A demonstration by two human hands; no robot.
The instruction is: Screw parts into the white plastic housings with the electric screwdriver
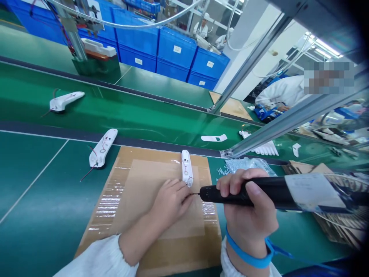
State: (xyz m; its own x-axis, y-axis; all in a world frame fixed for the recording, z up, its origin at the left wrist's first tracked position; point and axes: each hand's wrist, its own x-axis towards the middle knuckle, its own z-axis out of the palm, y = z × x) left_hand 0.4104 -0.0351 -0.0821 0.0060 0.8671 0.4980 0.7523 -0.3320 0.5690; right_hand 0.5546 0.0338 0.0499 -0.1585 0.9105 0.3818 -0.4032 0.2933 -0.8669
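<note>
My right hand [250,215] is wrapped round a black electric screwdriver [242,192], which lies sideways with its thin bit pointing left. The bit's tip reaches the fingertips of my left hand [171,198]. Those fingers are bent and pinched together; anything small between them is hidden. Just beyond them, a white plastic handle-shaped housing [186,163] with thin wires lies on the cardboard sheet [155,231], its near end close against my left fingers. To the left on the bench rests a similar wired housing [103,148].
Another wired housing [66,100] lies on the green conveyor belt [138,115], along with a white cover piece [214,137]. A bag of small screws [250,165] sits right of the cardboard. A metal post [259,50] slants across the right. Blue bins [175,50] and a co-worker [282,90] are beyond.
</note>
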